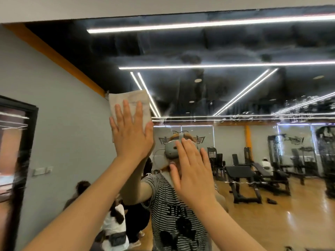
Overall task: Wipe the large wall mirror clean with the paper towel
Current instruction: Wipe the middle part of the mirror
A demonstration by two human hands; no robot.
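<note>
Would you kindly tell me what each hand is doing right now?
Left hand: open, straight fingers pressing the folded white paper towel against the mirror.
Right hand: open, holding nothing.

The wall mirror [235,51] carries the paper towel [130,104], pressed flat against its glass. Droplets and smears [299,105] speckle the glass toward the right; hazy streaks cross its upper part.
</note>
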